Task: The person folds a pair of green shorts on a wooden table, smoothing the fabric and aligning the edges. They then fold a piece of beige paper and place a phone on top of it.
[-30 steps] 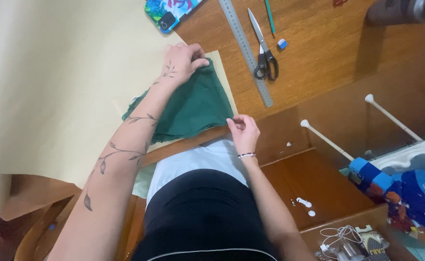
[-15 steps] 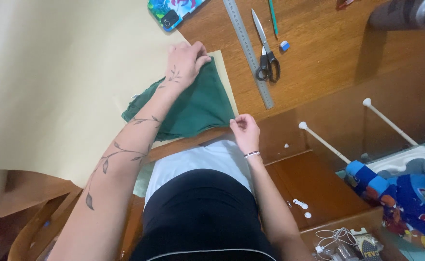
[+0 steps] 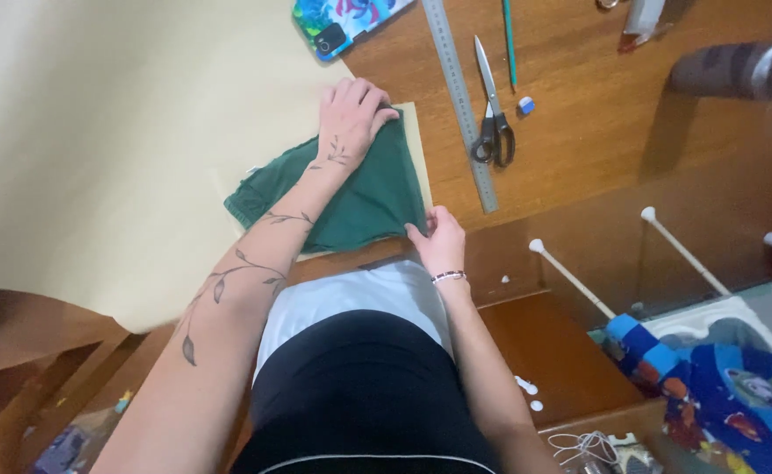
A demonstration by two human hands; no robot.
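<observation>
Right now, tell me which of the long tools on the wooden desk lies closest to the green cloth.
The long steel ruler: it lies just right of the folded green cloth, between it and the black-handled scissors; the green pencil lies farther off.

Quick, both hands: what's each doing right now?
Left hand: open, flat on the green cloth.
Right hand: pinching the green cloth's near corner.

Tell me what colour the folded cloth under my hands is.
Dark green; the folded cloth shows plainly in the head view, lying on cream paper.

Wooden table [image 3: 596, 114], cream paper sheet [image 3: 96, 158], steel ruler [image 3: 460, 96], scissors [image 3: 491, 114]
</observation>
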